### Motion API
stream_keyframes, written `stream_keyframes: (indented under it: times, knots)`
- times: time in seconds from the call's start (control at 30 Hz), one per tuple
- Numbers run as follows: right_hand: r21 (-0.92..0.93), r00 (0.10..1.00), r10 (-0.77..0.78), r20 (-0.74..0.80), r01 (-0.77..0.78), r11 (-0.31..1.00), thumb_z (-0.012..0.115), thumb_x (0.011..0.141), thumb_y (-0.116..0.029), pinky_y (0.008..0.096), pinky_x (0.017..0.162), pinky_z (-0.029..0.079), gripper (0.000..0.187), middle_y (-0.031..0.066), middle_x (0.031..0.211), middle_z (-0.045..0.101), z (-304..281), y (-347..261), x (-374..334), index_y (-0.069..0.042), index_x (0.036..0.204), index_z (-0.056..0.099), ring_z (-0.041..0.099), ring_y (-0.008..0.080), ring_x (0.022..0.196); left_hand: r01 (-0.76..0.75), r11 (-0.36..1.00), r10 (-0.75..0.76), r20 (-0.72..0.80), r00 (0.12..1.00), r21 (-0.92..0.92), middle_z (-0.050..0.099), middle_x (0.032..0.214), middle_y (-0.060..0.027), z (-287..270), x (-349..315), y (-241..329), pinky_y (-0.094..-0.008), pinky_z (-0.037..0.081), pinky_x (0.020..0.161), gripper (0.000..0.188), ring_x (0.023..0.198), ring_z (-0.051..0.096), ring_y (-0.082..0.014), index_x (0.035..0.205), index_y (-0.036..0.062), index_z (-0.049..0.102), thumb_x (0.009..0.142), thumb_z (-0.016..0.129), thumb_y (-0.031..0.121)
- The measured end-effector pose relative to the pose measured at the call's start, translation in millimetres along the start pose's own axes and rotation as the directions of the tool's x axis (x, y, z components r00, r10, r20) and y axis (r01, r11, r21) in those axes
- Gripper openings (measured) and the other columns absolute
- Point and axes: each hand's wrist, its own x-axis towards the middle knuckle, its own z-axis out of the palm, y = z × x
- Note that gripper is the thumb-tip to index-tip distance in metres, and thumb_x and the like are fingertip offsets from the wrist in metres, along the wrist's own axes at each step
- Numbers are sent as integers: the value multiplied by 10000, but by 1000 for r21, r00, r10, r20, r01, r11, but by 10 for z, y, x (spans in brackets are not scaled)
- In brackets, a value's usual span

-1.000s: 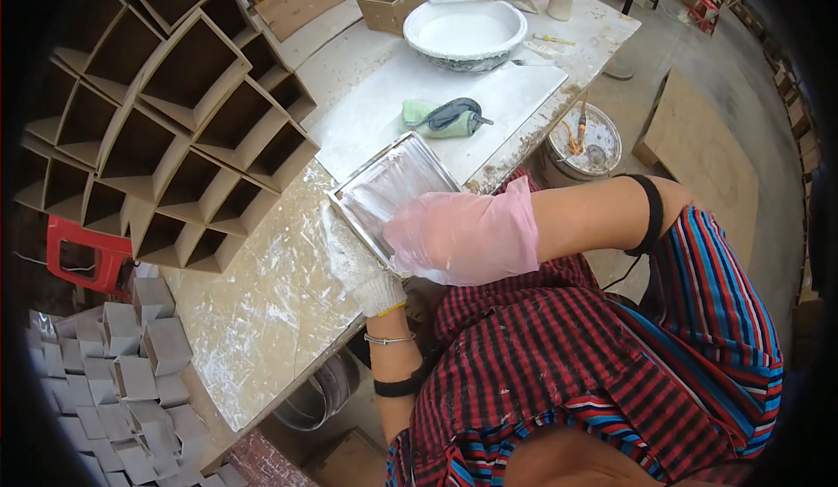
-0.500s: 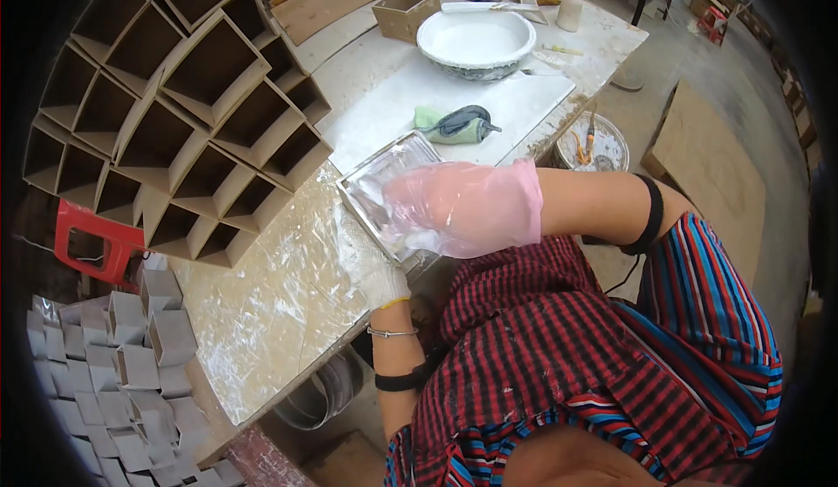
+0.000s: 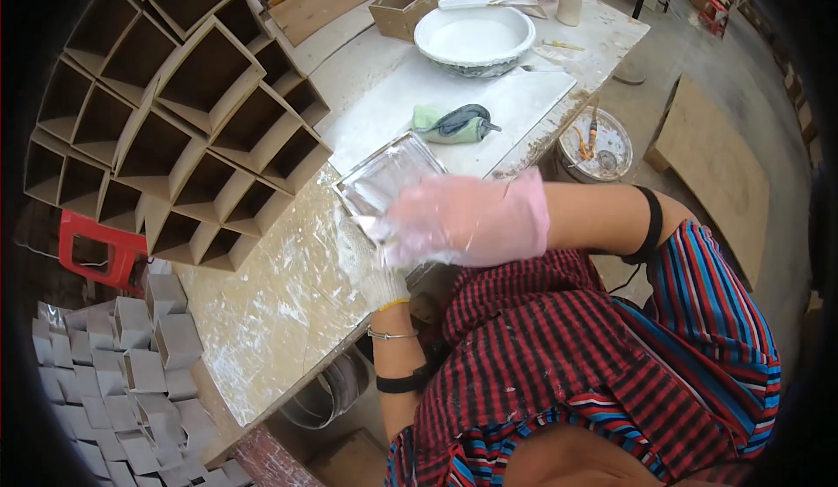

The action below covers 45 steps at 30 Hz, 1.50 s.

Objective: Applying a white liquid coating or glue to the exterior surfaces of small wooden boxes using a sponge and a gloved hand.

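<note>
A small open box, its inside smeared with white, is tilted toward me at the table's near edge. My left hand, in a white knit glove, holds the box from its left side. The fingertips are partly hidden by the box and my other hand. Over the box's near edge is my right hand, in a loose pink see-through glove, fingers drawn together. A bit of white shows at its fingertips; I cannot make out what it is.
Beyond the box lie a green cloth roll with a dark tool, a basin of white paste, a brown box and a red-capped bottle. Brown boxes stack at left, above grey boxes. A bucket stands right.
My right hand has drawn back from inside the box to its near edge, uncovering more of the white-smeared inside. My left hand stays at the box's side.
</note>
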Motion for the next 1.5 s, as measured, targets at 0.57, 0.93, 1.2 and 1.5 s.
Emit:
stream_keyframes:
  times: [0.57, 0.93, 1.2, 1.5]
  knots:
    - [-217, 974, 90, -208, -136, 967, 566, 776, -7, 415, 861, 448, 282, 138, 1080, 553, -404, 624, 100, -72, 1039, 642, 538, 328, 1005, 322, 421, -437, 122, 891, -848, 432, 1410, -125, -94, 54, 1313, -405, 381, 1067, 468, 1273, 437, -278, 1403, 33, 388, 1007, 374, 282]
    - [-455, 899, 378, -220, -437, 776, 561, 789, -70, 424, 759, 494, 189, 209, 864, 610, -148, 596, 317, 58, 928, 558, 616, 367, 808, 277, 715, -390, -37, 920, -642, 558, 1268, -116, -62, 76, 1310, -388, 509, 906, 410, 1100, 578, -264, 1301, 18, 513, 991, 408, 265]
    - [-539, 862, 475, 178, -319, 780, 605, 709, -46, 426, 744, 512, 242, 237, 840, 634, -469, 550, 527, 96, 901, 560, 640, 393, 813, 314, 620, -510, -64, 858, -719, 587, 1216, -103, -25, 109, 1429, -356, 501, 903, 373, 1066, 588, -235, 1264, 16, 548, 983, 447, 238]
    - [-285, 885, 461, -61, -458, 842, 569, 755, -57, 427, 762, 493, 199, 230, 866, 633, -118, 711, 613, 50, 923, 563, 626, 391, 855, 316, 592, -504, -34, 863, -741, 605, 1171, -92, -37, 158, 1361, -337, 509, 872, 363, 1020, 601, -227, 1243, 3, 561, 984, 464, 237]
